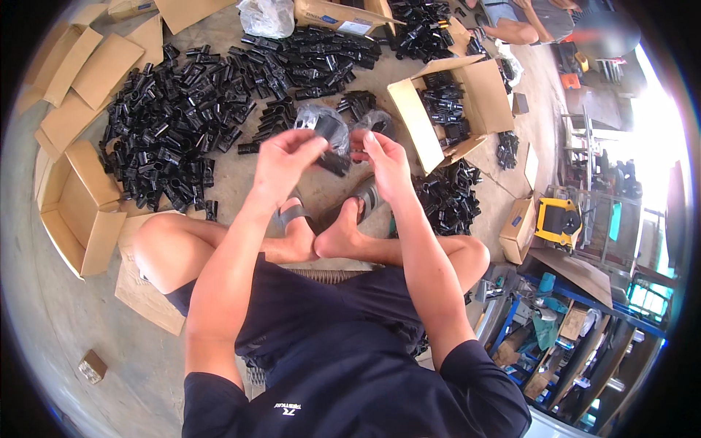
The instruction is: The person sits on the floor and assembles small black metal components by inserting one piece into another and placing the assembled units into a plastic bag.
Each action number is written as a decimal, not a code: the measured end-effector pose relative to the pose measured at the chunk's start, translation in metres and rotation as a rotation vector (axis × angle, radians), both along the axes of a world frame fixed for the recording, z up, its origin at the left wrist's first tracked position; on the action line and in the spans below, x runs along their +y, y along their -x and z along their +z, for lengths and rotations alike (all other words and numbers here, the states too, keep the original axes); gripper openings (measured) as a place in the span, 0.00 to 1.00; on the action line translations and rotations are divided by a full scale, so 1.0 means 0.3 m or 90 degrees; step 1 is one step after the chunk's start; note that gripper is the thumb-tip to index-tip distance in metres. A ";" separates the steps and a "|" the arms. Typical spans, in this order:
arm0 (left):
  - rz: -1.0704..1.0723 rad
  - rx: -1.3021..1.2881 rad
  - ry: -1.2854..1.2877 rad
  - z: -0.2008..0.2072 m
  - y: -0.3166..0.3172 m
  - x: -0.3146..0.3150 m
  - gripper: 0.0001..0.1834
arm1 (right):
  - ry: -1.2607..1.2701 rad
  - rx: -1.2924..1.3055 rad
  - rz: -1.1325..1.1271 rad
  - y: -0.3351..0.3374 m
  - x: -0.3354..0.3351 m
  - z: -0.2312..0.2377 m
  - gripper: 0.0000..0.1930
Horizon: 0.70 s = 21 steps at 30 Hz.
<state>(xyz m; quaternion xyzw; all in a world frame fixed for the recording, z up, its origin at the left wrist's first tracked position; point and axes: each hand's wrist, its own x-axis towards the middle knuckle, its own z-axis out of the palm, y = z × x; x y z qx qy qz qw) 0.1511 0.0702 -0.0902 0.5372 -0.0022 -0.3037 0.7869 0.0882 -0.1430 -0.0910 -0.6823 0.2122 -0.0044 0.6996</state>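
Note:
My left hand (286,160) is closed, thumb and fingers pinching the lower edge of a clear plastic bag (312,115). Dark shapes show through the bag, and a black tubular part (334,163) sits just below the fingertips. Close by on the other side, my right hand (385,162) is closed too, thumb against fingers; what it pinches is too small to make out. Behind its fingertips is another crumpled clear plastic piece (379,120) with something dark in it. Short rows of black tubular fittings (274,120) lie on the floor just beyond my hands.
A big heap of black fittings (179,120) spreads at the left, beside open cardboard boxes (80,208). An open carton (485,95) of fittings stands right of my hands, with a smaller pile (449,201) nearer. Another person (518,22) sits at the far right. Shelving (577,336) stands right.

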 end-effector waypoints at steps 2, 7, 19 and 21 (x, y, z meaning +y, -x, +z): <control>0.132 0.038 0.084 0.010 -0.049 0.023 0.10 | 0.081 0.072 -0.030 -0.066 -0.035 -0.083 0.17; 0.357 0.092 0.204 -0.063 -0.155 0.114 0.09 | 0.440 0.189 0.126 -0.158 -0.041 -0.330 0.13; 0.348 0.147 0.030 -0.157 -0.196 0.062 0.12 | 0.929 0.210 0.486 -0.283 0.090 -0.602 0.11; 0.329 0.162 0.014 -0.144 -0.196 0.033 0.15 | 1.017 0.266 0.503 -0.283 0.100 -0.617 0.14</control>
